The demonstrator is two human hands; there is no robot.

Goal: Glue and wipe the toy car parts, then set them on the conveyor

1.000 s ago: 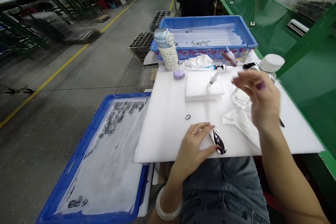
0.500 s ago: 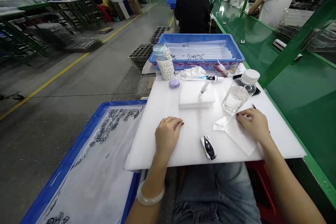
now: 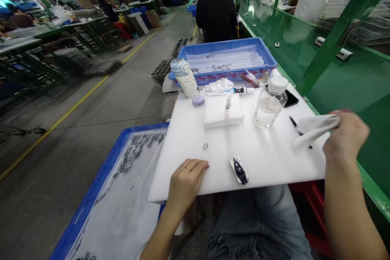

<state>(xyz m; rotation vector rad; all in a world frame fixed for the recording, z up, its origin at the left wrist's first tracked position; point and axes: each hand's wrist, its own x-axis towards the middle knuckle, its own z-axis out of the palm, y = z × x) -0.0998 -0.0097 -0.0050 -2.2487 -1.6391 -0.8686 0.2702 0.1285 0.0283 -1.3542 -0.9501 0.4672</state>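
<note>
My left hand (image 3: 187, 178) rests on the white board (image 3: 183, 138) near its front edge, fingers loosely stretched side by side; nothing shows in them. Just beyond the fingertips lies a small dark ring (image 3: 205, 146). At the board's right side, my right hand (image 3: 345, 136) is closed on a thin white tissue (image 3: 313, 126), slightly blurred by motion and trailing to the left. Black tweezers (image 3: 294, 122) lie partly behind the tissue. Between my hands is a small black-and-white object (image 3: 239, 170), its kind unclear.
A clear bottle (image 3: 268, 107), phone (image 3: 291, 98), white foam block (image 3: 224, 115) with a small vial (image 3: 228, 103), purple case (image 3: 198, 100) and tumbler (image 3: 185, 79) stand farther back. Blue trays (image 3: 265, 57) with dark rings are behind and left. A green post (image 3: 332, 36) rises right.
My right hand has lifted the tissue from beside the bottle and swung it right, uncovering the tweezers. My left hand has drawn back toward the front edge; the ring now shows beyond it.
</note>
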